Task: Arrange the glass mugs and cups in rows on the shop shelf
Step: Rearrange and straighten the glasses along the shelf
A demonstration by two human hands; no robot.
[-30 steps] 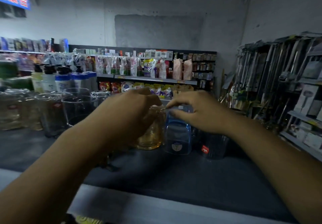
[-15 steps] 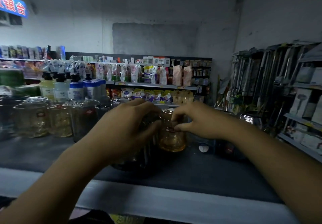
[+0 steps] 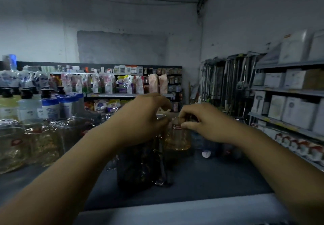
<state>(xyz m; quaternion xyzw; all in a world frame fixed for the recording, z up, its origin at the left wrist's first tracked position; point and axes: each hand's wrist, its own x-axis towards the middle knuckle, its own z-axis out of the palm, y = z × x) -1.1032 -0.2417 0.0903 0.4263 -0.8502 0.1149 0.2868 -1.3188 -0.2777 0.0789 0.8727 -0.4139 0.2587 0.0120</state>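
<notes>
On the dark shelf top (image 3: pixel 201 186) an amber glass mug (image 3: pixel 178 139) with a red sticker stands upright at the centre. My right hand (image 3: pixel 201 121) pinches its rim between thumb and fingers. My left hand (image 3: pixel 140 119) curls over the top of a dark smoky glass mug (image 3: pixel 138 165) that stands just left of and in front of the amber one. Several more amber and clear glass mugs (image 3: pixel 35 142) stand in a group at the left of the shelf.
Blue-capped bottles (image 3: pixel 50 107) stand behind the left group of mugs. Dark tumblers (image 3: pixel 206 151) with round stickers sit right of the amber mug. Shelves of white boxes (image 3: pixel 289 109) rise at the right. The shelf's pale front edge (image 3: pixel 175 212) runs along the bottom.
The view has shifted so the hands sit a little higher. The amber mug has moved right from my left hand to my right hand, and my left hand now covers the dark mug.
</notes>
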